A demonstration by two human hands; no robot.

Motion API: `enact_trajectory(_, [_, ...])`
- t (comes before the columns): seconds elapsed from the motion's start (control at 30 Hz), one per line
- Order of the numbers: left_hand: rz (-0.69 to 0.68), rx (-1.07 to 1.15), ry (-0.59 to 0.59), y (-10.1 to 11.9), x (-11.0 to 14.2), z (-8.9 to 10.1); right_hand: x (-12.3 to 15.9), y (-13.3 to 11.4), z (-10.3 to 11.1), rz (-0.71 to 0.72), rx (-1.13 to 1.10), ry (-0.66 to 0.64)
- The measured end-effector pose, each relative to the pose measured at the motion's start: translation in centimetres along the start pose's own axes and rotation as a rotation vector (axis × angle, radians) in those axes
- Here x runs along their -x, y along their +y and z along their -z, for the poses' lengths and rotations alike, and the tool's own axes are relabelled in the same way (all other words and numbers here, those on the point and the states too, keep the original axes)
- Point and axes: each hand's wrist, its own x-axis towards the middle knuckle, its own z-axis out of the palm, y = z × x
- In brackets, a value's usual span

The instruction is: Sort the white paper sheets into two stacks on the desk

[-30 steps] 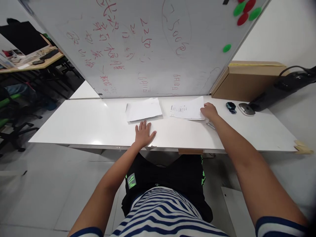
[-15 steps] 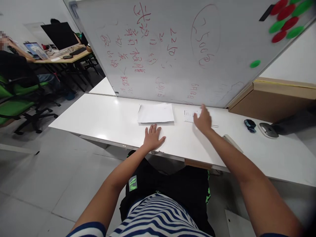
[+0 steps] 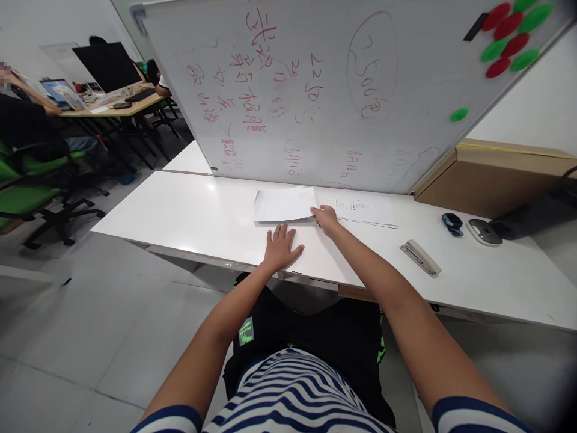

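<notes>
A stack of blank white sheets [image 3: 283, 203] lies near the back of the white counter [image 3: 198, 210], its near edge slightly raised and casting a thin shadow. The right hand [image 3: 326, 219] is at its right edge, the grip drawn nearly closed, thumb and fingers pinching the near right corner. Just in front of the stack, the left hand [image 3: 280, 249] rests palm down on the counter, its grip wide open with fingers spread, holding nothing. Beside the blank stack, partly behind the right wrist, lies a printed sheet [image 3: 376, 211] with small lines of dark text. Farther right, a beige stapler [image 3: 421, 258] lies aslant, well apart from both hands; beyond it sit a dark watch [image 3: 452, 222] and a grey mouse [image 3: 484, 232], near each other. A cardboard box [image 3: 491, 180] stands behind them. Along the back edge rises a whiteboard [image 3: 419, 72] with red handwriting and red and green magnets [image 3: 508, 26]. At far left, a person in black [image 3: 24, 117] sits on a green chair [image 3: 29, 201] near a desk with a black monitor [image 3: 107, 66].
</notes>
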Motion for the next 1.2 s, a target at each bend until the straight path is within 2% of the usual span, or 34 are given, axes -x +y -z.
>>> enact_trajectory(0.2, [-0.004, 0.079, 0.042, -0.2, -0.1, 0.0, 1.5, -0.4, 1.2, -0.032, -0.153, -0.059])
enact_trajectory(0.33, [0.018, 0.323, 0.094, -0.7, 0.0, 0.7, 3.9, 0.0, 2.9, 0.042, -0.27, -0.075])
enact_trajectory(0.43, [0.105, 0.76, 0.129, -1.1, 0.7, 1.7, 6.3, 0.6, 3.4, 0.091, -0.375, -0.109])
enact_trajectory(0.53, [0.266, 1.336, 0.142, -1.1, 1.7, 2.8, 8.5, 1.2, 2.9, 0.152, -0.469, -0.198])
enact_trajectory(0.6, [0.316, 1.713, 0.152, -1.1, 2.4, 3.4, 9.5, 1.5, 2.2, 0.218, -0.449, -0.284])
enact_trajectory(0.67, [0.359, 1.983, 0.181, -1.4, 3.2, 3.9, 10.1, 1.6, 1.4, 0.279, -0.359, -0.37])
enact_trajectory(0.73, [0.441, 2.09, 0.232, -2.2, 4.1, 4.1, 10.0, 1.6, 0.6, 0.339, -0.218, -0.404])
enact_trajectory(0.8, [0.527, 2.085, 0.32, -3.2, 5.1, 4.2, 9.2, 1.5, -0.1, 0.467, -0.004, -0.351])
enact_trajectory(0.87, [0.585, 2.038, 0.394, -4.2, 6.4, 4.2, 7.8, 1.4, -0.9, 0.667, 0.303, -0.245])
enact_trajectory(0.97, [0.65, 1.967, 0.445, -5.2, 8.2, 4.0, 5.3, 1.2, -2.2, 0.899, 0.791, -0.136])
enact_trajectory(1.07, [0.67, 1.947, 0.45, -5.4, 9.7, 3.7, 3.1, 1.1, -3.6, 0.949, 1.099, -0.149])
enact_trajectory(1.2, [0.703, 1.934, 0.415, -5.5, 10.8, 3.0, 1.6, 1.1, -4.9, 0.962, 1.267, -0.201])
